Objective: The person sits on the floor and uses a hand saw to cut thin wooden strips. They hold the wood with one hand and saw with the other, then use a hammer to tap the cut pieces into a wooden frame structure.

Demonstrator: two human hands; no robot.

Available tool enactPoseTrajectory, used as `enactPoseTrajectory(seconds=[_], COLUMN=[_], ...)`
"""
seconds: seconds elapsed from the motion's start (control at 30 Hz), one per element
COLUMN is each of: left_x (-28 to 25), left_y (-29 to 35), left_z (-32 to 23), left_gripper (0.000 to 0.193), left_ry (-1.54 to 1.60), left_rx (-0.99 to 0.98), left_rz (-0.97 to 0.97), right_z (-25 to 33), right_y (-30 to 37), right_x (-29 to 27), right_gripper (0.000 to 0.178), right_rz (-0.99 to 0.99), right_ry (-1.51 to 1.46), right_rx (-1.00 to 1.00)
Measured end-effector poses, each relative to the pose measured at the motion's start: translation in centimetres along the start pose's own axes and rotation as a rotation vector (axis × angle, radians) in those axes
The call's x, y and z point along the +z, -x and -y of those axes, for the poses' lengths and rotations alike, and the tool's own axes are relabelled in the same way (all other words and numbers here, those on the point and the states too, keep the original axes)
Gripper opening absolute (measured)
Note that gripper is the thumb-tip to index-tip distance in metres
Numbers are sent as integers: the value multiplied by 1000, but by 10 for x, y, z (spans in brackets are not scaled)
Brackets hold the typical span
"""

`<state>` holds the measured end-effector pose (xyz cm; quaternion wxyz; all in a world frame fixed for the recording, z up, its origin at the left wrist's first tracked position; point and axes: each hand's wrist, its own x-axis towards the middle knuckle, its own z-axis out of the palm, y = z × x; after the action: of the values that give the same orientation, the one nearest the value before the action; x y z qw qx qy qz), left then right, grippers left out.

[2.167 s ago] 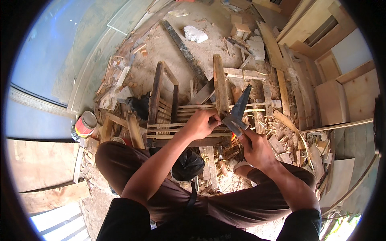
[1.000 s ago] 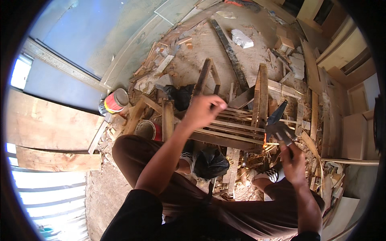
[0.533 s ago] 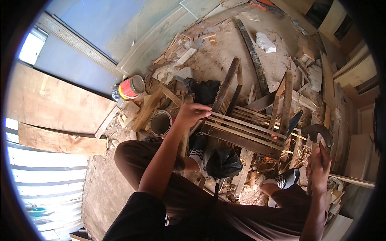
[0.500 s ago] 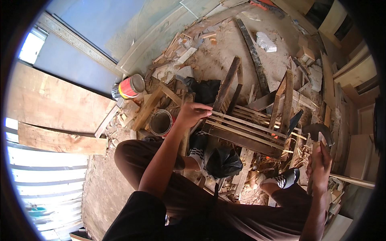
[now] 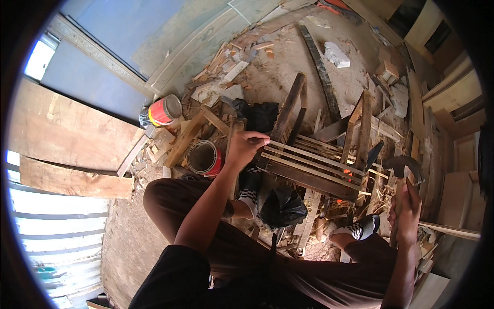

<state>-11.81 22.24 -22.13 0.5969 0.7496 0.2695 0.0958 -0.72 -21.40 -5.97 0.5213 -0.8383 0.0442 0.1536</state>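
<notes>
A dark wooden frame (image 5: 309, 177) with legs pointing away from me lies between my feet. Thin pale wooden slats (image 5: 314, 164) run across it. My left hand (image 5: 247, 148) is at its left end, thumb and forefinger pinched together at the slat ends. Whatever is between those fingertips is too small to make out. On the right, my right hand (image 5: 406, 208) grips a hammer (image 5: 404, 166) by its wooden handle, the dark metal head up, beside the frame's right end and apart from it.
A black plastic bag (image 5: 283, 207) sits just in front of the frame. Two red cans, one open (image 5: 204, 157) and one tipped (image 5: 164, 110), stand left among wood scraps. A long dark beam (image 5: 320, 72) and a whitish block (image 5: 337, 54) lie beyond; boards (image 5: 465, 149) line the right.
The whole view has shifted slightly. Both hands keep their grips, and the frame, slats and hammer stay in nearly the same places relative to each other.
</notes>
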Motion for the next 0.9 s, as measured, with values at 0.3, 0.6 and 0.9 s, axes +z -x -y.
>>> enactPoseTrajectory(seconds=[0.3,0.6,0.9], left_x=[7,0,2], left_y=[-1,-5,-6], left_z=[6,5,11], left_gripper=[17,15,16], left_ry=[25,-37,-39], left_rx=[35,60,50], left_rz=[-39,11,-15], right_z=[-1,-2,-10], right_y=[-1,-4,-7], right_x=[-1,-1,-2], right_gripper=[52,54,55], right_rz=[7,10,6], right_ry=[-13,-42,-4], right_rx=[-9,6,4])
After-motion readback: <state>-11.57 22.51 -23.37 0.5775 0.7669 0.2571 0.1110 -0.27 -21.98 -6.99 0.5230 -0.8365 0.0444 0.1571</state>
